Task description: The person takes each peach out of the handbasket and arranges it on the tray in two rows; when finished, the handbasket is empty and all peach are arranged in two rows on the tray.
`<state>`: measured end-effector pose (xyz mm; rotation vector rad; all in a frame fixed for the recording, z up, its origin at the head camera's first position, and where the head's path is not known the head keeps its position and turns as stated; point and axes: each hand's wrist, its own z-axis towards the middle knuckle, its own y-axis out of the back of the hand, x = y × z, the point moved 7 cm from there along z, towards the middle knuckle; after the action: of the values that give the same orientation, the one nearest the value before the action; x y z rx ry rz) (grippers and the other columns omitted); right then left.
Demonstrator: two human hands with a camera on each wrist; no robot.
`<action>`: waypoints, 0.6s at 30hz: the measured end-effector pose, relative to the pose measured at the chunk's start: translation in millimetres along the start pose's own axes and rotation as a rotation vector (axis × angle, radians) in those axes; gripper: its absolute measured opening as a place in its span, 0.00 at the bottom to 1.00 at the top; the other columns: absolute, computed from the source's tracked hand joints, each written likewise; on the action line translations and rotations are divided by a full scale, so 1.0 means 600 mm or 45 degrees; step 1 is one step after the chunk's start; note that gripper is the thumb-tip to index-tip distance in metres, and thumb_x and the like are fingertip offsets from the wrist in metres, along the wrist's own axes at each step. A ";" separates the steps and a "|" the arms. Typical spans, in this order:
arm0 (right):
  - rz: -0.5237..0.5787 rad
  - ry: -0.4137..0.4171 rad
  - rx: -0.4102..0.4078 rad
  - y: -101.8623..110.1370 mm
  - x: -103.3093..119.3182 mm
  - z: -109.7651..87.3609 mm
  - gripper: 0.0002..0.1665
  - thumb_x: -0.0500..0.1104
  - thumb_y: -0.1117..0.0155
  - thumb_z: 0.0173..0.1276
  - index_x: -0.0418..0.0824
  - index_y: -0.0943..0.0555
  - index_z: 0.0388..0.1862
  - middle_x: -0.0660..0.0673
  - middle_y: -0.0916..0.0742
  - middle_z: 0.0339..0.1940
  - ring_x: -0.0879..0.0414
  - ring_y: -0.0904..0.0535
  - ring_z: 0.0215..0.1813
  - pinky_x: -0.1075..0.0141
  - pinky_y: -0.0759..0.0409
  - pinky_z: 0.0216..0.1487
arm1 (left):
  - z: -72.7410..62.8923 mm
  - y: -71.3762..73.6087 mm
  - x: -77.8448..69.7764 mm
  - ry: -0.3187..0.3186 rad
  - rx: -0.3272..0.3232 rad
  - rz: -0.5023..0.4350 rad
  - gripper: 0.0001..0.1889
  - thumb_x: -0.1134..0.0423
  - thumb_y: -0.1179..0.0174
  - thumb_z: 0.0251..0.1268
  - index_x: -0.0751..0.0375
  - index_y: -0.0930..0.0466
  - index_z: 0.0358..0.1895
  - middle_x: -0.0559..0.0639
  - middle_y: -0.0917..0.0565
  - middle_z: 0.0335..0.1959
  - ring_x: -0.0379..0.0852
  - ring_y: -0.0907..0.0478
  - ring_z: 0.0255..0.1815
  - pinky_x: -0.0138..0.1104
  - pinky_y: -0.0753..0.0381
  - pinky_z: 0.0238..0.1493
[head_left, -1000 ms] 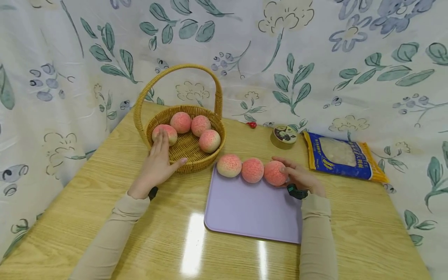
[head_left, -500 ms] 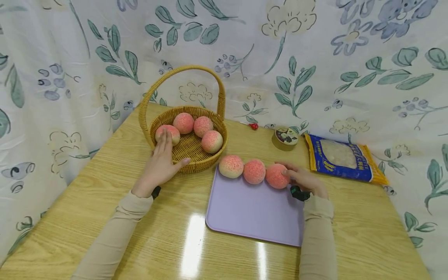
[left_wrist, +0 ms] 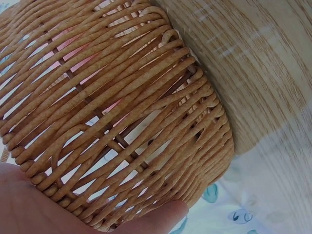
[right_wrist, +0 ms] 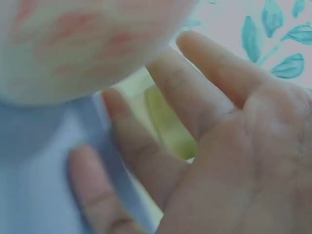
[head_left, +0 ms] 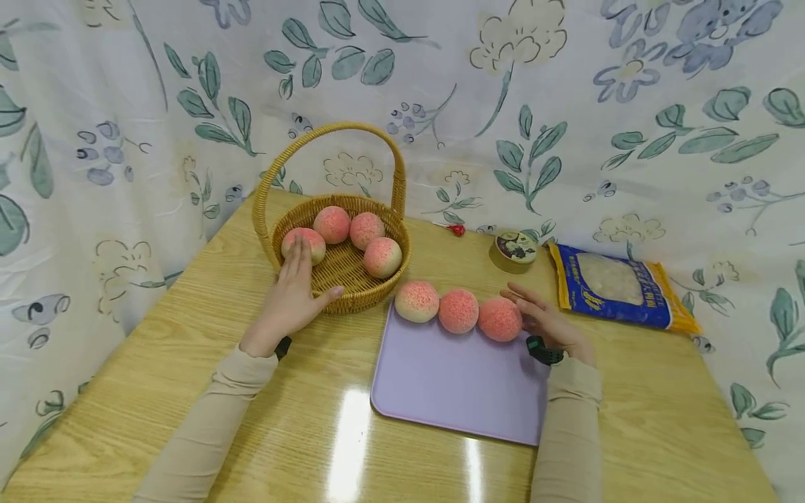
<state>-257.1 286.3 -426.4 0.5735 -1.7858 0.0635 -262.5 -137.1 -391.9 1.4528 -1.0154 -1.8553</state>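
Observation:
A wicker basket (head_left: 361,300) with a tall handle holds several round, pink-and-cream peaches. My left hand (head_left: 288,300) lies over the basket's near left rim, its fingers straight and their tips on the leftmost peach (head_left: 314,248); the thumb stretches along the rim. In the left wrist view, the woven wall (left_wrist: 112,107) fills most of the picture. On a lilac tray (head_left: 455,384), three peaches stand in a row along the far edge. Beside the rightmost peach (head_left: 499,320) is my right hand (head_left: 548,327), with fingers spread and a small gap in the right wrist view.
Behind the tray stand a small round tin (head_left: 512,251) and a little red object (head_left: 457,229). A blue-and-yellow packet (head_left: 619,286) lies at the back right. A floral curtain (head_left: 440,84) hangs behind the wooden table (head_left: 302,433).
My right hand has let go of the rightmost peach, and its fingers have opened and drawn slightly right. The left hand keeps its place on the basket; the view has shifted a little.

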 end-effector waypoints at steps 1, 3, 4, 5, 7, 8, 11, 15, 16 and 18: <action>0.011 0.020 -0.004 0.001 0.006 0.000 0.37 0.51 0.60 0.80 0.39 0.56 0.80 0.34 0.44 0.79 0.44 0.37 0.72 0.48 0.34 0.67 | 0.000 -0.001 0.000 0.002 0.003 -0.001 0.57 0.38 0.46 0.66 0.67 0.77 0.76 0.63 0.74 0.78 0.64 0.69 0.79 0.61 0.53 0.74; 0.027 0.072 0.009 0.003 0.020 0.002 0.37 0.50 0.62 0.80 0.39 0.59 0.80 0.33 0.46 0.79 0.38 0.38 0.73 0.41 0.35 0.67 | 0.001 -0.001 0.001 0.007 0.008 -0.002 0.57 0.40 0.45 0.66 0.67 0.77 0.75 0.63 0.74 0.78 0.64 0.70 0.79 0.61 0.54 0.74; 0.036 0.095 0.020 0.003 0.028 0.005 0.37 0.50 0.63 0.80 0.38 0.60 0.80 0.32 0.47 0.79 0.36 0.41 0.75 0.38 0.37 0.69 | 0.001 -0.001 0.001 0.007 0.008 0.000 0.56 0.40 0.45 0.67 0.67 0.78 0.75 0.63 0.74 0.78 0.64 0.69 0.79 0.61 0.54 0.74; 0.055 0.110 0.027 0.002 0.034 0.009 0.37 0.50 0.63 0.80 0.38 0.60 0.80 0.32 0.47 0.79 0.33 0.45 0.76 0.36 0.40 0.70 | 0.001 0.000 0.001 0.009 0.008 0.003 0.56 0.40 0.44 0.67 0.66 0.78 0.75 0.63 0.74 0.78 0.64 0.69 0.79 0.61 0.53 0.74; 0.097 0.134 0.031 -0.001 0.049 0.019 0.38 0.50 0.62 0.80 0.38 0.60 0.80 0.32 0.48 0.79 0.32 0.52 0.78 0.32 0.51 0.72 | 0.001 0.000 0.001 0.011 0.008 0.006 0.56 0.39 0.45 0.67 0.66 0.78 0.75 0.63 0.74 0.78 0.64 0.69 0.79 0.61 0.53 0.74; 0.120 0.156 0.038 -0.003 0.057 0.025 0.38 0.50 0.62 0.80 0.38 0.60 0.80 0.32 0.49 0.79 0.32 0.53 0.78 0.32 0.54 0.73 | 0.001 0.000 0.001 0.010 0.006 0.005 0.56 0.39 0.45 0.67 0.65 0.78 0.75 0.63 0.74 0.78 0.64 0.69 0.79 0.61 0.53 0.74; 0.166 0.211 0.052 -0.018 0.081 0.046 0.37 0.51 0.61 0.80 0.40 0.58 0.80 0.31 0.48 0.79 0.34 0.51 0.78 0.35 0.52 0.74 | -0.001 0.001 0.001 0.010 -0.002 0.001 0.56 0.38 0.46 0.66 0.65 0.78 0.75 0.62 0.74 0.78 0.64 0.68 0.79 0.62 0.53 0.74; 0.206 0.254 0.083 -0.049 0.116 0.076 0.36 0.52 0.58 0.80 0.42 0.53 0.80 0.33 0.43 0.78 0.40 0.43 0.77 0.43 0.42 0.75 | -0.005 0.002 0.001 0.014 -0.013 0.006 0.56 0.38 0.46 0.66 0.65 0.77 0.76 0.62 0.73 0.78 0.64 0.67 0.79 0.62 0.51 0.74; 0.209 0.263 0.095 -0.056 0.126 0.083 0.36 0.51 0.58 0.80 0.42 0.52 0.80 0.33 0.42 0.78 0.40 0.41 0.76 0.45 0.40 0.74 | -0.005 0.002 0.000 0.014 -0.015 0.006 0.56 0.38 0.46 0.66 0.65 0.77 0.76 0.62 0.73 0.78 0.64 0.67 0.79 0.62 0.51 0.74; 0.237 0.268 0.120 -0.072 0.145 0.097 0.34 0.48 0.58 0.80 0.41 0.51 0.79 0.34 0.41 0.78 0.41 0.40 0.76 0.48 0.36 0.73 | -0.005 -0.001 -0.002 0.015 -0.010 0.009 0.56 0.39 0.45 0.66 0.65 0.77 0.76 0.63 0.73 0.78 0.65 0.67 0.79 0.62 0.51 0.73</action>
<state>-306.9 199.1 -374.5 0.4484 -1.6321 0.3259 -259.2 -136.5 -392.1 1.4520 -1.0052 -1.8414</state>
